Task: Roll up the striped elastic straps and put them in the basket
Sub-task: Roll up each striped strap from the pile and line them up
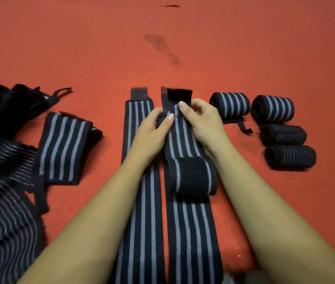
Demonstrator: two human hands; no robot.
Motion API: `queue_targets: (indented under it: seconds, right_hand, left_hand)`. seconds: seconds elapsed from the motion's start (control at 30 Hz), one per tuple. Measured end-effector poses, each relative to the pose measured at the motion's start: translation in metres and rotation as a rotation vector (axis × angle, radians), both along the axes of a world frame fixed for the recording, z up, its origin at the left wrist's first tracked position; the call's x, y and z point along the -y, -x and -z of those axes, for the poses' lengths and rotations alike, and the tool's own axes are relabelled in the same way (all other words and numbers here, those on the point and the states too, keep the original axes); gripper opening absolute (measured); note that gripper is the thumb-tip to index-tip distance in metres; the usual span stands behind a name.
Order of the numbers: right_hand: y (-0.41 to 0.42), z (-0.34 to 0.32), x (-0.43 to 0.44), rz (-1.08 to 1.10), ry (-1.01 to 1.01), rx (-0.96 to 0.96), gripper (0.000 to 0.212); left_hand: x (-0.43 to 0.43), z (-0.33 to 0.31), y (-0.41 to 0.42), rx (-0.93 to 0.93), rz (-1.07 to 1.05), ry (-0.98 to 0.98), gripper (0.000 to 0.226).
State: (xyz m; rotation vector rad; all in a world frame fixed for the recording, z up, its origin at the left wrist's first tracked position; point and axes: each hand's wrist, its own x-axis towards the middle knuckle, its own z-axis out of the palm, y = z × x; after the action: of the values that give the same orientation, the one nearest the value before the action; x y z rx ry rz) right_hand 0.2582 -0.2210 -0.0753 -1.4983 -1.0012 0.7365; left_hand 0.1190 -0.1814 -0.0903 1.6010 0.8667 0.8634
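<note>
While four rolls [230,107] lay on the red mat [244,48] at right, basket unseen, the left hand [154,128] and right hand [201,119] pinched with curled fingers [183,106] the far end of the middle strap [185,140], a second strap [140,181] and a pile [2,160] not yet rolled.

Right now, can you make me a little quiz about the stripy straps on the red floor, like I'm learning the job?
1. True or false: a basket is in view.
2. How many rolled straps lie on the red surface to the right of the hands? A two, B four, C six.
3. Fill the gap: the left hand and the right hand both pinch the held strap, which lies to the ____ of the flat strap.

Key: 1 false, no basket shows. 2 B, four. 3 right.
</note>
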Motion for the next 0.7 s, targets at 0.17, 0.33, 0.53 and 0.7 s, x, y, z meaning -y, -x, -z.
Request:
queue_targets:
  seconds: [0.17, 0.33, 0.53, 0.7]
  right_hand:
    - [-0.012, 0.001, -0.004, 0.0, -0.047, 0.063, 0.023]
    - [-0.013, -0.005, 0.001, -0.029, -0.107, -0.03, 0.01]
    - [-0.012, -0.013, 0.003, 0.003, -0.199, -0.155, 0.006]
    - [-0.011, -0.009, 0.001, 0.067, -0.198, -0.108, 0.013]
  left_hand:
    - [-0.008, -0.001, -0.004, 0.062, -0.044, 0.012, 0.03]
    - [-0.014, 0.002, -0.007, 0.102, -0.096, 0.027, 0.027]
    - [-0.015, 0.004, -0.007, 0.156, -0.03, 0.059, 0.031]
    - [-0.012, 0.002, -0.006, 0.189, 0.069, 0.145, 0.032]
